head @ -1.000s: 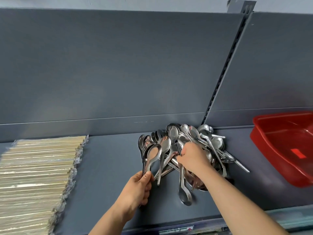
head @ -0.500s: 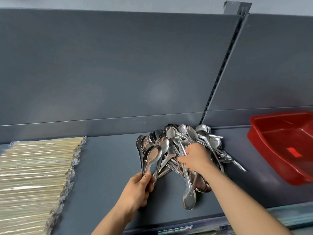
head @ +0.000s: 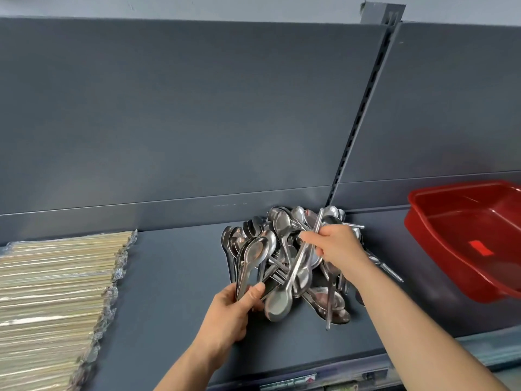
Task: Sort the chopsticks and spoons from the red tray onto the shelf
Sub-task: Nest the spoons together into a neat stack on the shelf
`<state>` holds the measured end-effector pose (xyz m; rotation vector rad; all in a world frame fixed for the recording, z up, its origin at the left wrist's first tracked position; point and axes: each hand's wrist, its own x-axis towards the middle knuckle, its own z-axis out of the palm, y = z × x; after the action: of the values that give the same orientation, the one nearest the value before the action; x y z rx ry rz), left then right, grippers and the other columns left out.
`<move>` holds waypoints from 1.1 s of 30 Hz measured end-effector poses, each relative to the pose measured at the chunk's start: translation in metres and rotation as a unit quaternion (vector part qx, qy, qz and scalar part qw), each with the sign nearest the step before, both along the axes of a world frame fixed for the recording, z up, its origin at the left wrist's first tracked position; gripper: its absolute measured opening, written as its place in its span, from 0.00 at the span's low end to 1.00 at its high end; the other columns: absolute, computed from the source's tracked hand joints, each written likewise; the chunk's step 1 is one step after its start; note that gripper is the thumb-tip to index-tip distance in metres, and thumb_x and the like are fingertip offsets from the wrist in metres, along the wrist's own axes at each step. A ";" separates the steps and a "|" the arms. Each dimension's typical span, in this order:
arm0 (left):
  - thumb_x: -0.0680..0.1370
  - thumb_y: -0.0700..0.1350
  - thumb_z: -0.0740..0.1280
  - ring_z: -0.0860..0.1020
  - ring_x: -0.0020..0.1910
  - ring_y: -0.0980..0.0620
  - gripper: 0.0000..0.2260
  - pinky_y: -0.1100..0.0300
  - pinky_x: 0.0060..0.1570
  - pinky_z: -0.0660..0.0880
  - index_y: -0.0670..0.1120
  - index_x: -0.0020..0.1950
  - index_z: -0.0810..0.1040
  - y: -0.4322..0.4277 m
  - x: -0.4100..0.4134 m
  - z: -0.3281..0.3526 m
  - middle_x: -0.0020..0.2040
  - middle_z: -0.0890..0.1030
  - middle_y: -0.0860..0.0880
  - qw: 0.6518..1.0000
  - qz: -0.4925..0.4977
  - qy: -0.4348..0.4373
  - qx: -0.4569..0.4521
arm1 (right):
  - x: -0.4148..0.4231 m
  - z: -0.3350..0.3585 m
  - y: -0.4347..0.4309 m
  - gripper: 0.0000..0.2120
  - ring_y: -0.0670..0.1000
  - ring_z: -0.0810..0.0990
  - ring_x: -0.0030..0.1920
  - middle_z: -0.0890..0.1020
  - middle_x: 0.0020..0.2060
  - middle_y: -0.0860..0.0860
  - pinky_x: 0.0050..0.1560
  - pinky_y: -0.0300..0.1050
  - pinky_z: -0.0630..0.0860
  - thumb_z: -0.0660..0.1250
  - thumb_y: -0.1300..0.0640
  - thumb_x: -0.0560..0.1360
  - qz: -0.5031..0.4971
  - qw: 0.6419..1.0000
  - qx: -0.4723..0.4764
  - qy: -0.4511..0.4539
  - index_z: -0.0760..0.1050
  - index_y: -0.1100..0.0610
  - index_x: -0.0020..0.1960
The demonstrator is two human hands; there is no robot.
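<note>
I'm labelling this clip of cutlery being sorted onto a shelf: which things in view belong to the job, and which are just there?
Job: left hand gripping nested spoons; right hand holding a long-handled spoon; spoon pile; wrapped chopsticks; red tray; shelf.
Just there: slotted upright; back panel; label strip.

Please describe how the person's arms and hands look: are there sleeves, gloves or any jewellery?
The left hand and the right hand wear no gloves. Both arms are uncovered as far as the picture's lower edge; no sleeve shows. No watch, bracelet or ring can be seen on either one.
</note>
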<state>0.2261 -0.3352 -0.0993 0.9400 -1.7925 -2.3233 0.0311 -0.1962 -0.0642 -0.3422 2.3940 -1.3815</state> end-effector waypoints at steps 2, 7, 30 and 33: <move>0.68 0.54 0.73 0.58 0.22 0.56 0.18 0.66 0.21 0.55 0.41 0.45 0.76 0.002 -0.001 0.003 0.33 0.75 0.47 1.000 -0.003 0.014 -0.006 | 0.000 0.003 -0.001 0.18 0.45 0.67 0.19 0.73 0.21 0.48 0.24 0.37 0.65 0.74 0.50 0.71 -0.022 0.999 -0.044 -0.009 0.76 0.64 0.33; 0.68 0.52 0.75 0.60 0.21 0.56 0.16 0.66 0.20 0.57 0.43 0.41 0.73 0.002 -0.005 0.004 0.27 0.69 0.51 0.997 0.035 0.017 -0.060 | -0.003 0.006 0.001 0.17 0.46 0.70 0.23 0.75 0.22 0.49 0.31 0.41 0.71 0.73 0.52 0.72 -0.086 0.987 -0.131 -0.021 0.77 0.67 0.36; 0.81 0.47 0.61 0.58 0.18 0.57 0.14 0.67 0.18 0.56 0.42 0.40 0.77 -0.032 -0.021 0.011 0.39 0.83 0.41 0.984 0.163 0.024 -0.072 | 0.034 0.011 0.010 0.03 0.51 0.81 0.30 0.81 0.29 0.55 0.32 0.41 0.79 0.69 0.63 0.76 -0.037 0.941 -0.321 -0.096 0.79 0.63 0.46; 0.81 0.46 0.61 0.56 0.19 0.58 0.12 0.68 0.20 0.53 0.42 0.41 0.75 -0.021 -0.024 0.015 0.37 0.83 0.43 0.989 0.139 0.043 0.014 | 0.046 0.003 -0.001 0.03 0.54 0.84 0.34 0.84 0.33 0.57 0.35 0.42 0.81 0.69 0.64 0.75 -0.037 0.941 -0.315 -0.121 0.79 0.64 0.48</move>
<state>0.2023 -0.3561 -0.0841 1.0036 -1.4919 -2.1837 0.0774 -0.1977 -0.0616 -0.2193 1.7352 -2.0745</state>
